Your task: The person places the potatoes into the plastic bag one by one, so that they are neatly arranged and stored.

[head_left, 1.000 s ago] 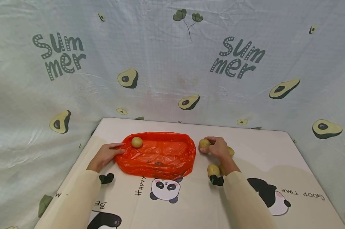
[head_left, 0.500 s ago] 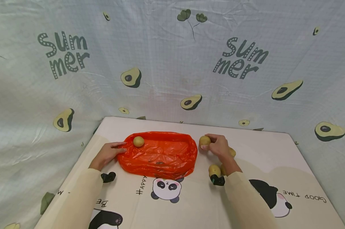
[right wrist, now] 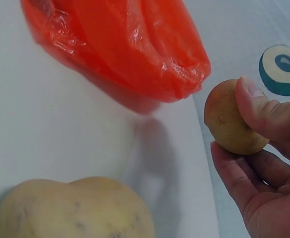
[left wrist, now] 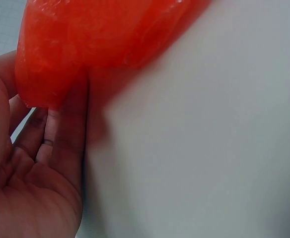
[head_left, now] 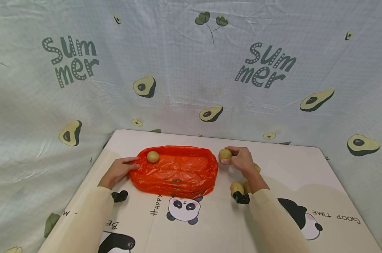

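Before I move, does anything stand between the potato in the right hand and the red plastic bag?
Nothing visible stands between the held potato and the red plastic bag; going inside would likely mean clearing its right rim.

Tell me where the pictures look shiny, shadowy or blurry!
Right wrist view: white glints on the red plastic, a soft grey shadow on the table; left wrist view: dimmer, fuzzy shadow beside the red plastic, blurry dark smudge at lower right; head view: mostly even light, sheen on the creased backdrop.
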`<state>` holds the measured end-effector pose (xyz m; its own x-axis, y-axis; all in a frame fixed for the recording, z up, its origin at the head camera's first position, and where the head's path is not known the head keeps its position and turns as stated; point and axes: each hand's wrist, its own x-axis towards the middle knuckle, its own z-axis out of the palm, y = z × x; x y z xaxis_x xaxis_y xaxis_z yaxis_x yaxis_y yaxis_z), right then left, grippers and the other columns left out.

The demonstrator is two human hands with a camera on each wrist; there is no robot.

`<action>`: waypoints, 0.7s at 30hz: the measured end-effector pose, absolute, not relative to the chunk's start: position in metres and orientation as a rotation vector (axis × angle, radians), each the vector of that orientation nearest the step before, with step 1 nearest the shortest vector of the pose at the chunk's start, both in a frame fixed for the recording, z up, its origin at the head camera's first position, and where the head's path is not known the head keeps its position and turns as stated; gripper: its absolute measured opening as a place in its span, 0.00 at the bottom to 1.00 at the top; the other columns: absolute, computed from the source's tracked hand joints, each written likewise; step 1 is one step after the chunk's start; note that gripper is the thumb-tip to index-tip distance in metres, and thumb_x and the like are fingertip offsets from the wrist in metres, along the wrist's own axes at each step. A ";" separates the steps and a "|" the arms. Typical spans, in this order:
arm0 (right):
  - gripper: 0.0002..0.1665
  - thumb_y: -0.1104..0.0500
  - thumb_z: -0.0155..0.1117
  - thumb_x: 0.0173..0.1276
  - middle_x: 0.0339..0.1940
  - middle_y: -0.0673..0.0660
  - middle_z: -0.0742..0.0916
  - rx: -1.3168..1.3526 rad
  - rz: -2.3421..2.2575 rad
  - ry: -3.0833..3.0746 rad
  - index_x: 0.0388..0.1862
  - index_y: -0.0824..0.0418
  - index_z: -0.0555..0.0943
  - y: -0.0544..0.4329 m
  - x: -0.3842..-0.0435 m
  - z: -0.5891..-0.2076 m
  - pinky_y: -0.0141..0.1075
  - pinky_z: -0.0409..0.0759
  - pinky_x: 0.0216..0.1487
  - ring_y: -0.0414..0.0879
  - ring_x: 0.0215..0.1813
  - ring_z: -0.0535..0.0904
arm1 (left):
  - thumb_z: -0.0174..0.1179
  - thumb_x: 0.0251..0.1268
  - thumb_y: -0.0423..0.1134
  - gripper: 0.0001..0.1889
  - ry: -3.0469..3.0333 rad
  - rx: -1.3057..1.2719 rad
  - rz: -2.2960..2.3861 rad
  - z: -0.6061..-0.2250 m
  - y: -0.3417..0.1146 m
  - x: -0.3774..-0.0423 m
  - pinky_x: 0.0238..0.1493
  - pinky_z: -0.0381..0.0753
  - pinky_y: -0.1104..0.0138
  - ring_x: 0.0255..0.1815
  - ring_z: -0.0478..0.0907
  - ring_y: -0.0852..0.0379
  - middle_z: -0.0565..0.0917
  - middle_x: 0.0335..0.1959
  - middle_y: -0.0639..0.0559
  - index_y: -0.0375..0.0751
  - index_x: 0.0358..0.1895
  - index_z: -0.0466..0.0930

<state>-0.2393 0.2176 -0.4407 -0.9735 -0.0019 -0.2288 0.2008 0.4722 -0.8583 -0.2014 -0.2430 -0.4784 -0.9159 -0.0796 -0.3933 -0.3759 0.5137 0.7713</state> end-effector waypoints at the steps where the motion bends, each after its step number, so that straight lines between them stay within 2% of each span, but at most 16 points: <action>1: 0.36 0.63 0.78 0.63 0.70 0.64 0.83 0.167 -1.511 2.515 0.71 0.59 0.79 0.217 -0.239 -0.440 0.53 0.78 0.72 0.60 0.66 0.77 | 0.59 0.77 0.44 0.28 2.448 -0.384 1.364 -0.479 -0.243 -0.201 0.61 0.87 0.59 0.65 0.75 0.38 0.70 0.76 0.29 0.37 0.75 0.71; 10: 0.34 0.63 0.76 0.64 0.68 0.63 0.84 0.112 -1.531 2.483 0.71 0.59 0.79 0.207 -0.239 -0.436 0.52 0.80 0.71 0.59 0.65 0.78 | 0.59 0.77 0.44 0.28 2.435 -0.420 1.355 -0.482 -0.245 -0.202 0.56 0.87 0.64 0.63 0.76 0.40 0.71 0.75 0.31 0.39 0.76 0.71; 16: 0.35 0.64 0.76 0.64 0.69 0.62 0.84 0.120 -1.539 2.477 0.71 0.58 0.80 0.201 -0.241 -0.434 0.52 0.80 0.72 0.59 0.66 0.78 | 0.59 0.77 0.44 0.28 2.425 -0.414 1.375 -0.480 -0.244 -0.204 0.68 0.83 0.53 0.69 0.73 0.37 0.69 0.77 0.31 0.39 0.75 0.71; 21: 0.34 0.64 0.76 0.64 0.69 0.62 0.84 0.103 -1.541 2.480 0.70 0.59 0.80 0.195 -0.241 -0.432 0.52 0.80 0.72 0.59 0.67 0.78 | 0.58 0.78 0.43 0.28 2.426 -0.408 1.380 -0.480 -0.242 -0.203 0.70 0.81 0.51 0.71 0.73 0.36 0.68 0.77 0.30 0.38 0.75 0.71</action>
<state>-0.2414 0.1953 -0.4322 -0.9735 -0.0558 -0.2220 0.1743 0.4476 -0.8771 -0.2033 -0.2423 -0.4799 -0.9082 -0.0882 -0.4090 -0.3966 0.4929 0.7744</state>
